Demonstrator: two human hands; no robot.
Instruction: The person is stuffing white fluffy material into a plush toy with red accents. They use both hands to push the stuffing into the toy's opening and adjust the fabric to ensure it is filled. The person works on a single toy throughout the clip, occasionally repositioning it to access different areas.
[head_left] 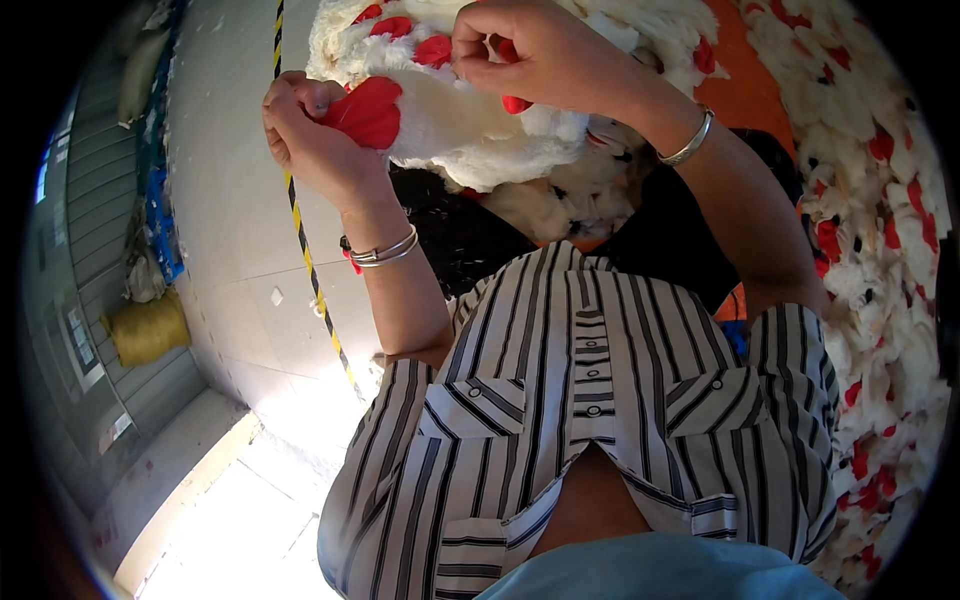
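My left hand (pixel 310 135) is closed on the red end of a white plush piece (pixel 440 115), its red fabric patch (pixel 368 112) spreading out beside the fingers. The fluffy white part stretches right, toward my other hand. My right hand (pixel 530 55) is raised with thumb and fingers pinched together above the white plush. Red fabric (pixel 516 103) shows between and below its fingers, but whatever the pinch holds is too hidden to make out. Beyond both hands lies a pile of white plush pieces (pixel 340 40) with red patches.
A large heap of white and red plush pieces (pixel 880 250) runs along the right side, beside an orange surface (pixel 745 75). Yellow-black striped tape (pixel 303 235) crosses the grey floor (pixel 225 200) on the left. A yellow bundle (pixel 147 330) sits farther left. Black fabric covers my legs (pixel 455 220).
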